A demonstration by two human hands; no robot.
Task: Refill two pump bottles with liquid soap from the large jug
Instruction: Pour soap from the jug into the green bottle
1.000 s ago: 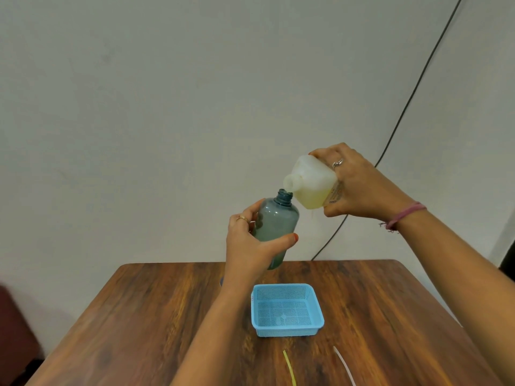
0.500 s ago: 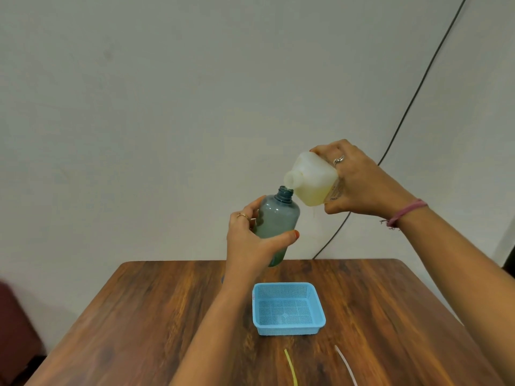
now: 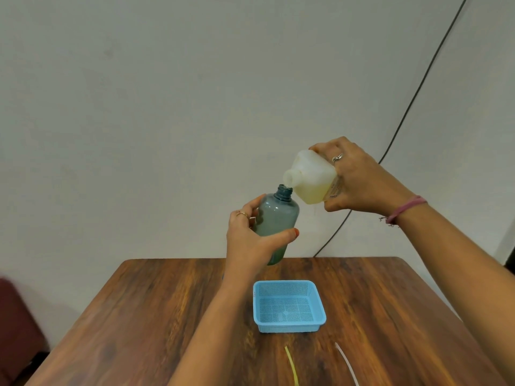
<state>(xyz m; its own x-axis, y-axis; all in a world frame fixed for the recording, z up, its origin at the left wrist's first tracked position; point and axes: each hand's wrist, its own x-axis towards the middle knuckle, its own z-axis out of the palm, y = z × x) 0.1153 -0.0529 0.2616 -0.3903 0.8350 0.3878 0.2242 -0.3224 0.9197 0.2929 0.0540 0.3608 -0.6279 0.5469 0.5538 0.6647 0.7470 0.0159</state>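
One blue-grey pump bottle [image 3: 274, 222] with its pump off sits in my left hand [image 3: 250, 240], grip curled round its body, held above the counter's [image 3: 167, 316] far edge. One pale jug [image 3: 312, 178] of yellowish soap is tilted in my right hand's [image 3: 362, 182] grip, spout just above the bottle's open neck; possibly touching. One blue mesh basket [image 3: 288, 327] sits mid-counter. Two thin tubes, one yellow [image 3: 291, 366], one white [image 3: 347, 363], lie at the near edge.
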